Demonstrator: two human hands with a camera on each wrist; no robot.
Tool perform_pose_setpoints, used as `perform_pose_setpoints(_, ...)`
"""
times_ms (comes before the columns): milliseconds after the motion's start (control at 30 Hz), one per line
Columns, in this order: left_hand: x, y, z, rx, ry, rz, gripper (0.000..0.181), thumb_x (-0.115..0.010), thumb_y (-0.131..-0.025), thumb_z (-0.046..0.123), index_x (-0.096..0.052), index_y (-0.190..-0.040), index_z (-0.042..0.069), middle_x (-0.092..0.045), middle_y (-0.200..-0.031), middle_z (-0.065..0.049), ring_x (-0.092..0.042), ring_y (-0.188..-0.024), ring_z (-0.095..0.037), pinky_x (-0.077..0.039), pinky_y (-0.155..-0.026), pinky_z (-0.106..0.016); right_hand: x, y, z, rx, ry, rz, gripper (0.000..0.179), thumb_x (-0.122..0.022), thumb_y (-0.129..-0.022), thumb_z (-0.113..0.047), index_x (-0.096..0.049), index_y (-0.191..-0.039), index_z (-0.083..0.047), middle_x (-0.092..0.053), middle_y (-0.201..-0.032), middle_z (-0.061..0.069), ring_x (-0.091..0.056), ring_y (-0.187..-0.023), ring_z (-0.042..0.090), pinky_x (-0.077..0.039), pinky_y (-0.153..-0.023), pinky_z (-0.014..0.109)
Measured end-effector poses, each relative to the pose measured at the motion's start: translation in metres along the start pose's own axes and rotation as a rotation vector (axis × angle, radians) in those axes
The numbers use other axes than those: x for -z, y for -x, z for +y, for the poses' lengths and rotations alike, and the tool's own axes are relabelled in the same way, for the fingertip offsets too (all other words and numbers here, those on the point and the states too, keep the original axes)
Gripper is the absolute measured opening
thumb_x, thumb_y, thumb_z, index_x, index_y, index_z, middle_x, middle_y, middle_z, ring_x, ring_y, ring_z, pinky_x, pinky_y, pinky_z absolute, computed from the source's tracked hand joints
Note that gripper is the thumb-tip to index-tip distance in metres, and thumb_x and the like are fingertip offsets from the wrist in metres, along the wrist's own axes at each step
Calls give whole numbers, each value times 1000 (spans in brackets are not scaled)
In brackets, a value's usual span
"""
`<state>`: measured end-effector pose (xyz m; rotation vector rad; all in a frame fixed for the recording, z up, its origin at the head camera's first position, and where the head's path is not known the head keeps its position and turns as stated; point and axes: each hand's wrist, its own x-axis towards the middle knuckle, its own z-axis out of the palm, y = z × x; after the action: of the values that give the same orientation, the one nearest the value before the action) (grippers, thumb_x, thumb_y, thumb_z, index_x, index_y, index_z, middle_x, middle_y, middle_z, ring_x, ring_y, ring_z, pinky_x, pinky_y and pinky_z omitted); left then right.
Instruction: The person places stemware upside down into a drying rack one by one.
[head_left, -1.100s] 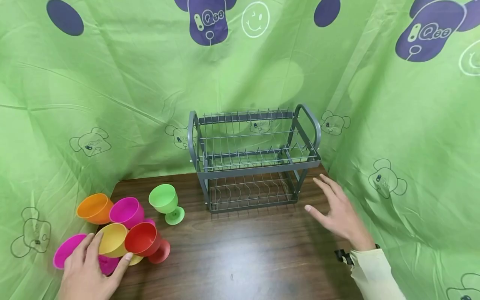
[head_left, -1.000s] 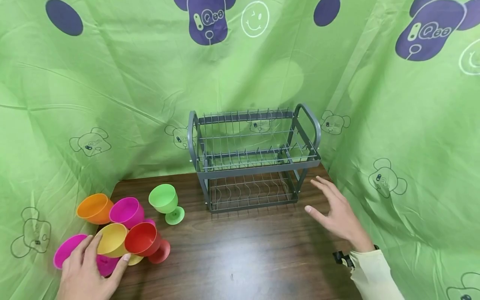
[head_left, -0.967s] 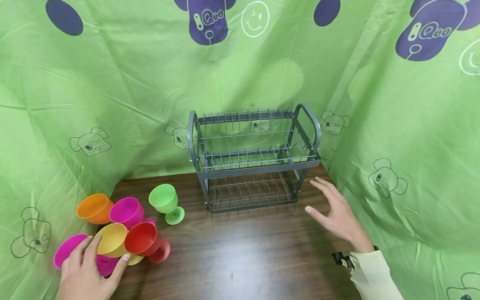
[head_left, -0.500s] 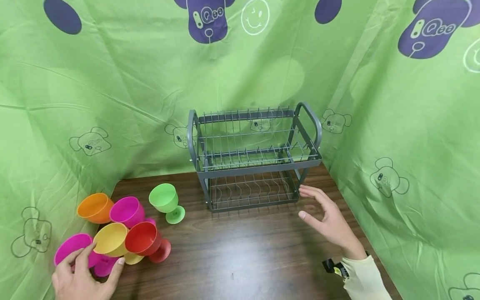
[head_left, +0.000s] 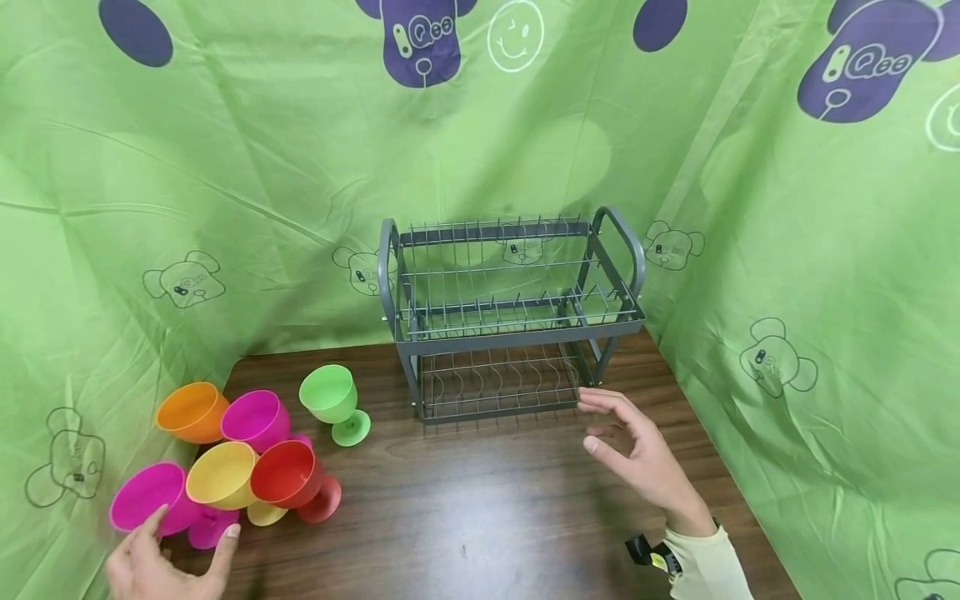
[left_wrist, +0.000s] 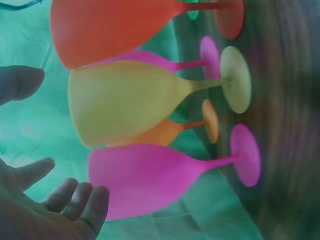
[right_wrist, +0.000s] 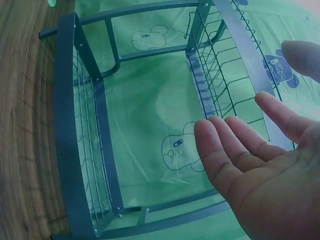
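Observation:
My left hand (head_left: 168, 562) is at the front left, fingers loosely bent with nothing between them. Its fingertips overlap the rim of the nearest magenta goblet (head_left: 153, 500) in the head view. Beside that stand a yellow goblet (head_left: 222, 477) and a red goblet (head_left: 287, 475), with an orange goblet (head_left: 192, 414), a second magenta goblet (head_left: 257, 421) and a green goblet (head_left: 330, 394) behind. All are upright. My right hand (head_left: 637, 454) hangs over the table by the front right corner of a grey two-tier dish rack (head_left: 517, 340), fingers spread and holding nothing.
The rack stands at the back middle of the brown wooden table (head_left: 450, 517). A green printed curtain (head_left: 300, 167) encloses the table at the back and both sides. A black strap device (head_left: 652, 554) sits on the right wrist.
My left hand has drawn back toward the front left, off the yellow goblet's rim. My right hand has moved left and toward the front, its fingers bending slightly. The goblets and rack stay put.

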<state>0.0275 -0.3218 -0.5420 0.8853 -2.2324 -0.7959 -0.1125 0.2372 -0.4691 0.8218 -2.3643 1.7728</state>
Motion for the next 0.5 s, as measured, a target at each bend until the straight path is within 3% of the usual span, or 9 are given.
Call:
perform_pose_setpoints(100,-5,5,-4,44,51,29,90,-92,-74,20,-51,-154,16,-48,-127,7,-36,-115,3,-30,-86,-12,-3,1,1,-1,-7,-1,64,-69,-92,12,-50,-152,0,-54,-155,10,-59,-135,21,-60,-102,34)
perform_pose_setpoints(200,-12,8,-9,86,125,68,88,-92,-75,19,-52,-154,18,-30,-117,29,-31,-106,17,-29,-82,0,-6,2,3,2,-15,2,64,-69,-92,12,-50,-152,0,-54,-155,11,-59,-135,21,-60,-102,34)
perform_pose_setpoints(400,-26,18,-16,139,148,108,76,-92,-77,25,-58,-143,9,-31,-109,31,-37,-100,17,-32,-78,4,-13,3,6,7,-53,-14,62,-68,-93,13,-50,-151,1,-54,-155,11,-59,-136,23,-59,-103,34)
perform_pose_setpoints(500,-33,22,-15,128,161,111,71,-94,-76,25,-61,-136,5,-35,-106,29,-40,-97,16,-33,-76,7,-16,4,8,0,-69,-14,61,-68,-93,13,-50,-151,1,-55,-154,9,-59,-135,25,-59,-104,32)
